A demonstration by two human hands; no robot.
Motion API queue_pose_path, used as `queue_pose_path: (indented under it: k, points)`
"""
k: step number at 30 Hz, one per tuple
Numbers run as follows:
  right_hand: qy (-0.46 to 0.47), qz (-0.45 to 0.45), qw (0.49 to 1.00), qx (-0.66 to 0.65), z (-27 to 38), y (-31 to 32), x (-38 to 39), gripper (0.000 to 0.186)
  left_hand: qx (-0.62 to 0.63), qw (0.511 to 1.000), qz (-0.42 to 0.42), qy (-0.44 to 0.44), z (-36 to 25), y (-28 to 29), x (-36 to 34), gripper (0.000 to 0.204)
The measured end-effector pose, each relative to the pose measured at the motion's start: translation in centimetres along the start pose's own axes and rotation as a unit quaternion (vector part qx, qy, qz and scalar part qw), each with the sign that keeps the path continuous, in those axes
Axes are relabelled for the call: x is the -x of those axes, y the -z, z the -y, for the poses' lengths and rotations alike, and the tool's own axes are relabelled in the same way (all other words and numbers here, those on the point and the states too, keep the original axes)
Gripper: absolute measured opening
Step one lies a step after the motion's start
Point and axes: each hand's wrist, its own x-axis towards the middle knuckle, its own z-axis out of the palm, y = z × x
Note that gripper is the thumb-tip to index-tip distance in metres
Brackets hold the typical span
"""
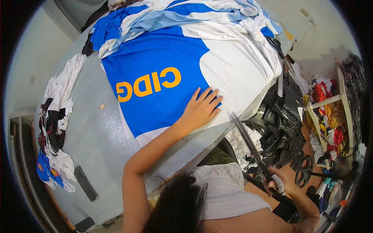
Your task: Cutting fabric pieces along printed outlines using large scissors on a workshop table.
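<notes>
A sheet of printed fabric [167,97], blue with orange lettering beside a white area, lies spread over the grey table [103,151]. My left hand [202,108] rests flat on it near the table's front edge, fingers spread across the blue part and the white border. At the right, off the table's edge, my right hand [283,179] grips a pair of long scissors [251,144] by their white-wrapped handle. Their blades look nearly closed, and the tips point up and left toward the fabric's white edge, close to my left hand. Part of the right hand's fingers is hidden.
Crumpled blue and white fabric [155,21] is heaped at the table's far end. Scraps [58,132] and a dark flat bar [86,183] lie along the left. Black plastic [280,128] sits right of the table, beside a shelf [342,97] stuffed with coloured cloth.
</notes>
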Motion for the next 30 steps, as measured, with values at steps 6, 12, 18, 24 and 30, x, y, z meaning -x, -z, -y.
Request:
queue_pose_path:
  k: [6,12,18,24,30]
  points:
    - [0.019,-0.001,0.991,0.132,-3.4,-2.0,-1.1,0.043,0.022,1.000,-0.007,-0.008,0.1,-0.3,1.1,0.046]
    - [0.013,-0.024,0.974,0.224,-4.1,-3.0,-2.5,0.051,0.039,0.999,-0.020,-0.006,0.5,-0.6,1.6,0.049]
    - [-0.063,0.050,0.992,0.101,-2.2,-2.4,-0.3,0.050,0.044,0.999,-0.031,-0.010,0.6,-0.4,1.9,0.050]
    - [-0.063,-0.022,0.983,0.171,-0.4,-3.5,-2.3,0.048,0.036,0.999,-0.011,-0.018,0.4,-0.2,1.2,0.047]
    - [-0.024,0.001,0.976,0.218,-0.7,-1.7,-4.4,0.036,0.393,0.901,-0.008,-0.183,-7.7,4.6,3.5,0.030]
